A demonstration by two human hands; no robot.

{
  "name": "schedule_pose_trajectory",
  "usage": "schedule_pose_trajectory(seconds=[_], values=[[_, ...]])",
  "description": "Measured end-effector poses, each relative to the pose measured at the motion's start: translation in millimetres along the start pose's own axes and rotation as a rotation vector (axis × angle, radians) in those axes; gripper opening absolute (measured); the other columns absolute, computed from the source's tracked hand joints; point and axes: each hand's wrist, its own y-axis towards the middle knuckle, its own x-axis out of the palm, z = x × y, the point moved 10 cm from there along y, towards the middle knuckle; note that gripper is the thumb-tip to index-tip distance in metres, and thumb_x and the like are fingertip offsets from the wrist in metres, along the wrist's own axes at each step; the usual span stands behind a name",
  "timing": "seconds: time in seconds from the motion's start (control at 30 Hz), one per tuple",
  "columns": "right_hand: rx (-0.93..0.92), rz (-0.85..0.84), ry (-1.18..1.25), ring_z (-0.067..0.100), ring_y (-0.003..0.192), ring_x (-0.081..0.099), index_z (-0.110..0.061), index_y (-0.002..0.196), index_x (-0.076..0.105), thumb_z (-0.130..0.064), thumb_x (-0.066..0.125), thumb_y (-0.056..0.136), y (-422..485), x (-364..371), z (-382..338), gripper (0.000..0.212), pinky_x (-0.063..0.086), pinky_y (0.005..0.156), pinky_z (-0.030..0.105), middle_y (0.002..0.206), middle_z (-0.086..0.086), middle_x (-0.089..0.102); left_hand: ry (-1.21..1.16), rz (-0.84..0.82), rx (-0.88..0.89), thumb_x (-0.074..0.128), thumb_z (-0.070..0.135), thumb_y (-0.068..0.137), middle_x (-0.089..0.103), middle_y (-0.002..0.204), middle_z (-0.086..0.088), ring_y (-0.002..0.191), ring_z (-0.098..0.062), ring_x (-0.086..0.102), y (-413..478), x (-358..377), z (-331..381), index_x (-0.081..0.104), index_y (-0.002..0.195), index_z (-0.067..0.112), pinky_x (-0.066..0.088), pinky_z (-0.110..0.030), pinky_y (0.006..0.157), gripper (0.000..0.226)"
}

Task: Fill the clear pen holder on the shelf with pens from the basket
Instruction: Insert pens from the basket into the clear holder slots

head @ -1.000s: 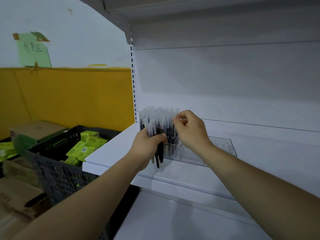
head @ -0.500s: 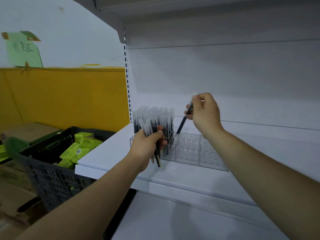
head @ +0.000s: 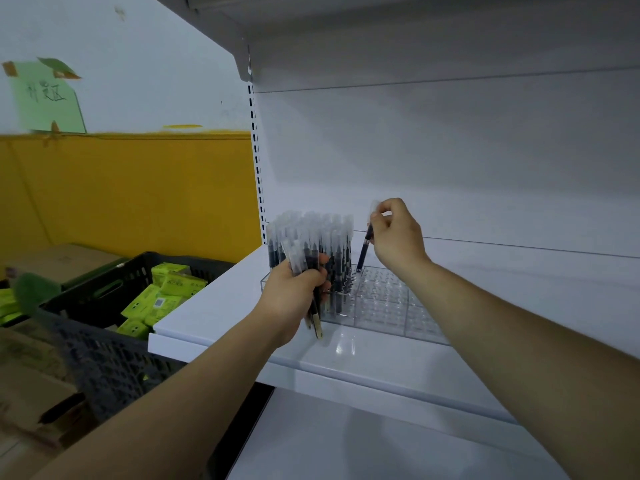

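**Pen tip at the holder**

The right hand (head: 398,237) pinched one pen (head: 364,251) by its cap, tilted, tip at a slot of the holder (head: 388,306) on the shelf (head: 214,306). The left hand (head: 294,291) gripped a bundle (head: 297,258) beside the filled rows (head: 337,244). The basket (head: 104,348) stood left of the shelf.

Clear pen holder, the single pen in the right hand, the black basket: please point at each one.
clear pen holder (head: 389,301), head view, its empty cells.
single pen (head: 363,251), head view, middle of its dark barrel.
black basket (head: 114,362), head view, near mesh wall.
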Motion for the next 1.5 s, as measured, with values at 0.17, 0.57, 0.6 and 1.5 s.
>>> schedule_pose_trajectory(seconds=[0.17, 0.57, 0.6, 1.5], values=[[-0.032, -0.092, -0.109, 0.018, 0.065, 0.051, -0.016, 0.107, 0.049, -0.025, 0.041, 0.102, -2.0, 15.9, 5.6, 0.013, 0.042, 0.057, 0.028, 0.080, 0.000, 0.057, -0.006, -0.035, 0.009, 0.049, -0.006, 0.093, 0.059, 0.076, -0.005, 0.070, -0.019, 0.056, -2.6, 6.2, -0.7, 0.064, 0.093, 0.013, 0.050, -0.030, 0.064, 0.024], [-0.142, -0.002, -0.136, 0.013, 0.080, 0.053, -0.013, 0.098, 0.057, -0.031, 0.052, 0.096, -16.3, 3.7, -19.3, 0.018, 0.042, 0.072, 0.027, 0.091, -0.001, 0.057, -0.046, -0.084, 0.032, 0.048, -0.006, 0.094, 0.068, 0.076, -0.005, 0.069, -0.020, 0.063, -4.3, 8.0, 5.1, 0.051, 0.089, 0.013, 0.051, -0.036, 0.072, 0.020], [-0.172, -0.009, -0.099, 0.012, 0.072, 0.052, -0.012, 0.085, 0.058, -0.033, 0.052, 0.096, -21.9, 1.6, -28.2, 0.024, 0.042, 0.067, 0.027, 0.079, -0.001, 0.057, -0.045, -0.084, 0.037, 0.048, -0.006, 0.094, 0.068, 0.076, -0.005, 0.068, -0.019, 0.063, -4.6, 8.9, 6.4, 0.050, 0.088, 0.014, 0.051, -0.035, 0.071, 0.021], [-0.047, -0.069, -0.068, 0.028, 0.081, 0.065, -0.021, 0.104, 0.049, -0.028, 0.047, 0.099, -18.6, 13.0, -3.5, 0.009, 0.049, 0.065, 0.032, 0.083, 0.001, 0.061, 0.057, -0.008, 0.021, 0.045, 0.007, 0.099, 0.067, 0.077, -0.006, 0.066, -0.017, 0.060, -3.1, -8.9, 2.9, 0.057, 0.110, 0.004, 0.054, -0.036, 0.069, 0.017]])
